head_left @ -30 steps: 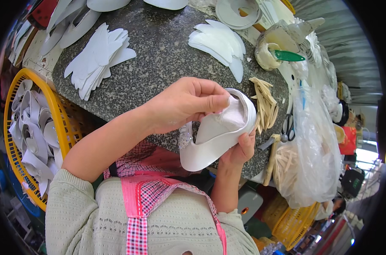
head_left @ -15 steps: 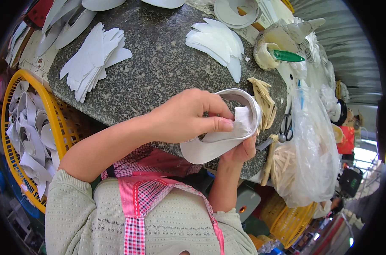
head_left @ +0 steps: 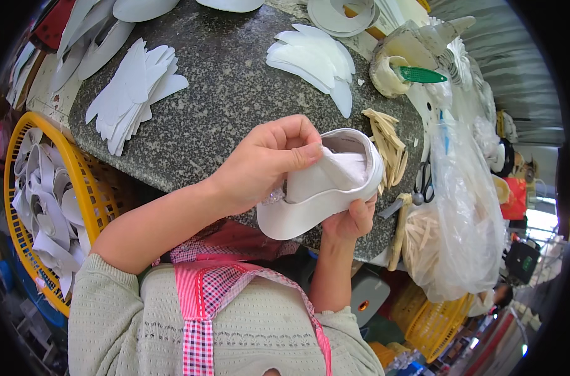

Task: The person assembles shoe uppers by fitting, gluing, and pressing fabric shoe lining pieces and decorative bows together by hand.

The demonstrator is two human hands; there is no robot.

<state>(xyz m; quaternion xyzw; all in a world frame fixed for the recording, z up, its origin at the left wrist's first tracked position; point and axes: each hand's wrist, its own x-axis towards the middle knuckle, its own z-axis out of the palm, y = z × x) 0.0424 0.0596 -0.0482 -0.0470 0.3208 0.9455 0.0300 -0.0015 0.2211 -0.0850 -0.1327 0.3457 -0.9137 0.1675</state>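
Note:
A white shoe upper (head_left: pixel 319 210) is held above the near edge of the stone slab, its opening facing up. From the near side my right hand (head_left: pixel 349 219) grips its lower wall, thumb on the outside. My left hand (head_left: pixel 275 150) is closed at the opening, thumb and forefinger pinching the edge of a white lining piece (head_left: pixel 346 168) that sits partly inside. Some of the left fingers are hidden behind the thumb and palm.
On the dark speckled slab (head_left: pixel 222 88) lie two fanned stacks of white cut pieces, a left stack (head_left: pixel 134 88) and a right stack (head_left: pixel 316 59). Beige sticks (head_left: pixel 388 150), scissors (head_left: pixel 426 182), a green-handled brush (head_left: pixel 423 75) and a plastic bag (head_left: pixel 467 232) are at right; a yellow basket (head_left: pixel 78 169) stands left.
My left hand has drawn the lining piece's edge up and to the left, out of the shoe opening. The shoe upper has tilted slightly; my right hand still grips it.

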